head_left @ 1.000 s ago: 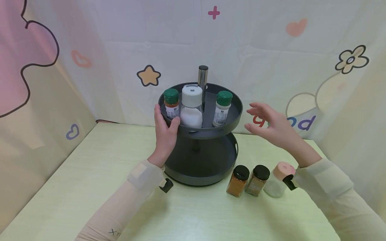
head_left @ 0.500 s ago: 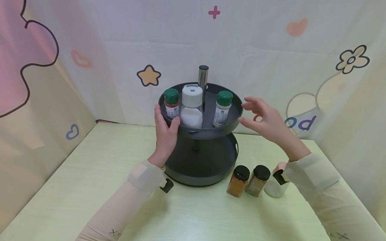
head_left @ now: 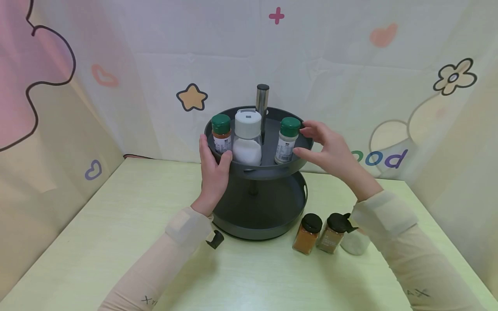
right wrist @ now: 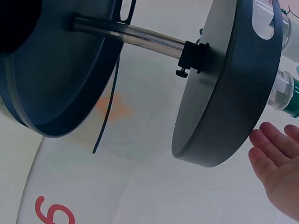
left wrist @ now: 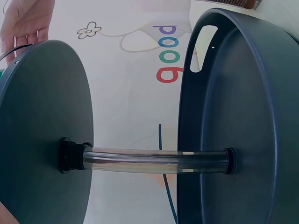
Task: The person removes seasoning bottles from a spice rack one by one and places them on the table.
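A dark two-tier turntable rack stands on the table, its upper tray [head_left: 272,172] carried on a metal post [head_left: 262,97]. My left hand [head_left: 215,175] rests against the upper tray's left outer side, thumb toward the front. At the tray's right side, my right hand [head_left: 332,151] reaches over the rim, thumb and fingers spread apart beside a green-capped seasoning bottle [head_left: 285,148] of pale contents. Also on that tray are a white-capped jar of white powder [head_left: 248,149] and a green-capped bottle of reddish spice [head_left: 221,140]. In the right wrist view, the fingertips [right wrist: 262,133] lie near the rim.
The lower tray [head_left: 253,233] sits below on the table [head_left: 256,276]. Right of it stand a black-capped jar of orange spice [head_left: 304,238], a black-capped jar of brownish spice [head_left: 329,240] and a clear jar [head_left: 355,243] partly hidden by the right sleeve. A printed cloth [head_left: 229,47] hangs behind.
My right hand has moved left, from beyond the tray to the pale green-capped bottle. The right sleeve now covers most of the clear jar. My left hand has stayed put.
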{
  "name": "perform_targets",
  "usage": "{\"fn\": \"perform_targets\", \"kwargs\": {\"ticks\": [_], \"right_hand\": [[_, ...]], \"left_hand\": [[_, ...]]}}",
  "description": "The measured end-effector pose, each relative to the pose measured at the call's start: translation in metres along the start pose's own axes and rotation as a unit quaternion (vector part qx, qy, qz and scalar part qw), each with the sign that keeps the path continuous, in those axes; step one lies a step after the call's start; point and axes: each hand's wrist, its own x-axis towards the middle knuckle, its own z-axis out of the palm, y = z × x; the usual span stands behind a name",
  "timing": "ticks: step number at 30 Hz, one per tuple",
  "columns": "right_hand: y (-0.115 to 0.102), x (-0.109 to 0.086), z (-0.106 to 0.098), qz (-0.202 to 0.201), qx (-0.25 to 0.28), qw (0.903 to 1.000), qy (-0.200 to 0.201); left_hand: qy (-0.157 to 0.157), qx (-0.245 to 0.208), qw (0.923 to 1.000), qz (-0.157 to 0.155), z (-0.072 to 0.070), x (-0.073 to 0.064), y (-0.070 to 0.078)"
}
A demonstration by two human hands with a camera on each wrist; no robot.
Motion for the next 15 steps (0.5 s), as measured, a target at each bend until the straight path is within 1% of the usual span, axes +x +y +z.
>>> {"fn": "perform_targets", "kwargs": {"ticks": [4, 9, 15], "right_hand": [[-0.002, 0.004, 0.004, -0.002, 0.004, 1.0000, 0.001], [-0.003, 0.009, 0.010, 0.005, 0.008, 0.9999, 0.011], [-0.002, 0.015, 0.016, 0.013, 0.028, 0.9994, 0.015]], "left_hand": [[-0.002, 0.001, 1.0000, 0.000, 0.000, 0.000, 0.000], [-0.002, 0.005, 1.0000, -0.001, -0.001, 0.000, -0.001], [-0.001, 0.011, 0.9999, 0.002, -0.001, 0.001, -0.002]]}}
